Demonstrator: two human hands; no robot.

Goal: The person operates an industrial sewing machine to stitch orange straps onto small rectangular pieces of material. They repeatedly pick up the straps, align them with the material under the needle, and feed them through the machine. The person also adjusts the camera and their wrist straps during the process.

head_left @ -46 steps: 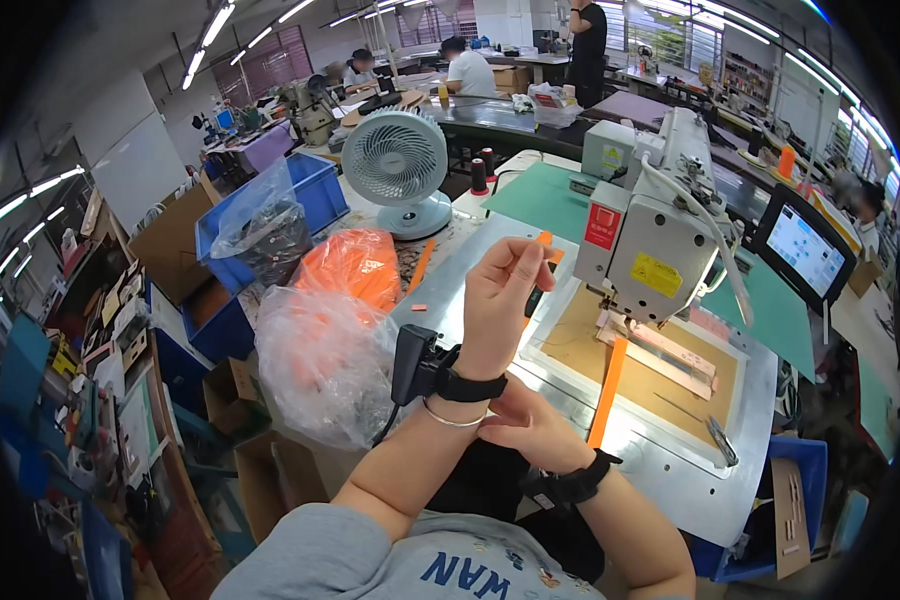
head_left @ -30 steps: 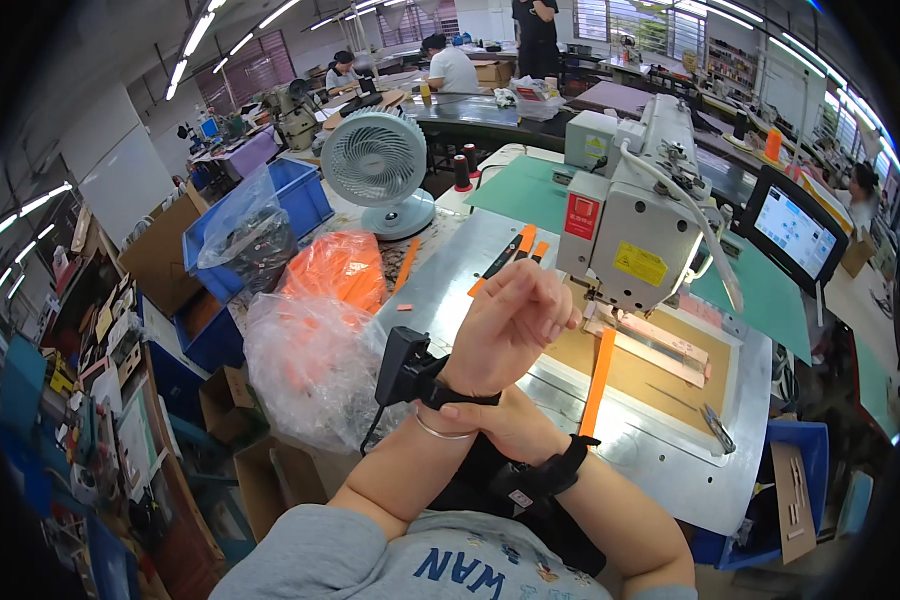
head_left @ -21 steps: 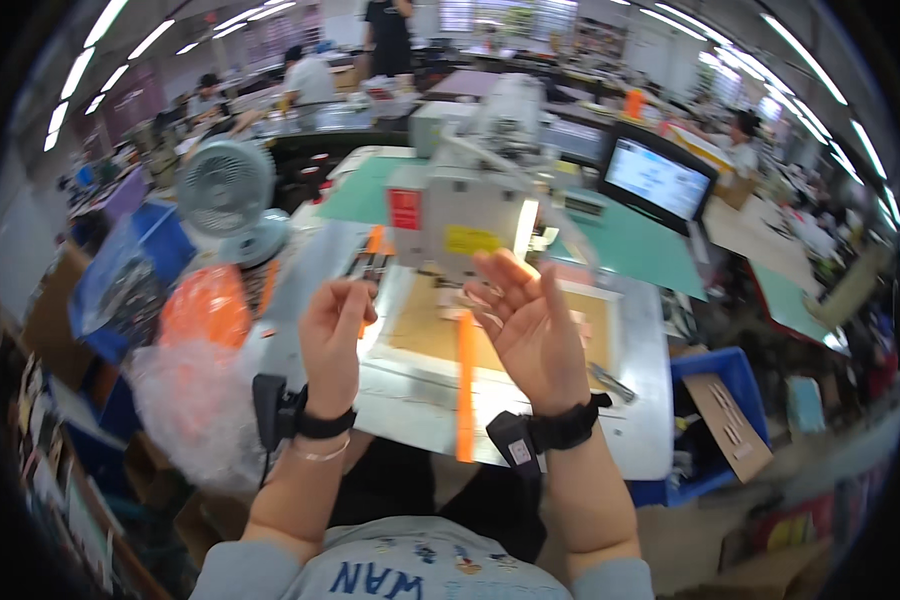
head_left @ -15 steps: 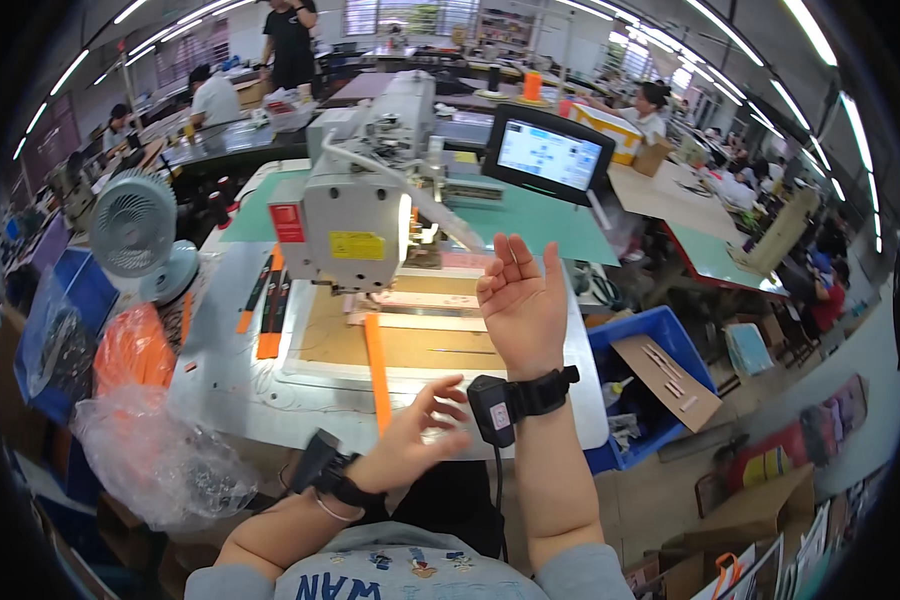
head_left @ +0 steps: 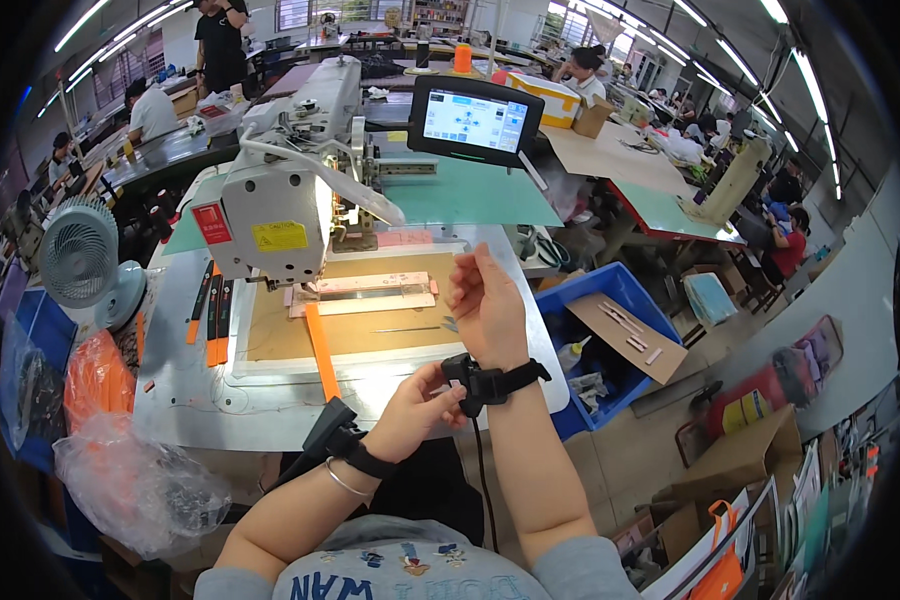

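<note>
Right now, my left grip [head_left: 415, 412] is at the black box [head_left: 467, 380] on my right wrist, thumb and fingertips against its left side; whether they are clamped on it or only resting there, I cannot tell. My right grip [head_left: 490, 305] is raised with nothing in it, the fingers loosely bent and apart from the thumb. The box sits on the inner side of the wrist, on a dark strap [head_left: 522, 378]. If I pull at one edge only, I think the box could twist and the strap slide round or pinch. The cable [head_left: 483, 470] hanging from the box between my forearms is another worry: a sudden lift of the right arm might tug it and tilt the box. Near my left wrist, a second box [head_left: 330, 428] is just beside the low end of the orange strip [head_left: 320, 345]. Swinging that arm forward could drag the strip off line under the sewing machine [head_left: 275, 215], since its far end lies by the pale pink pieces [head_left: 415, 283] there.
</note>
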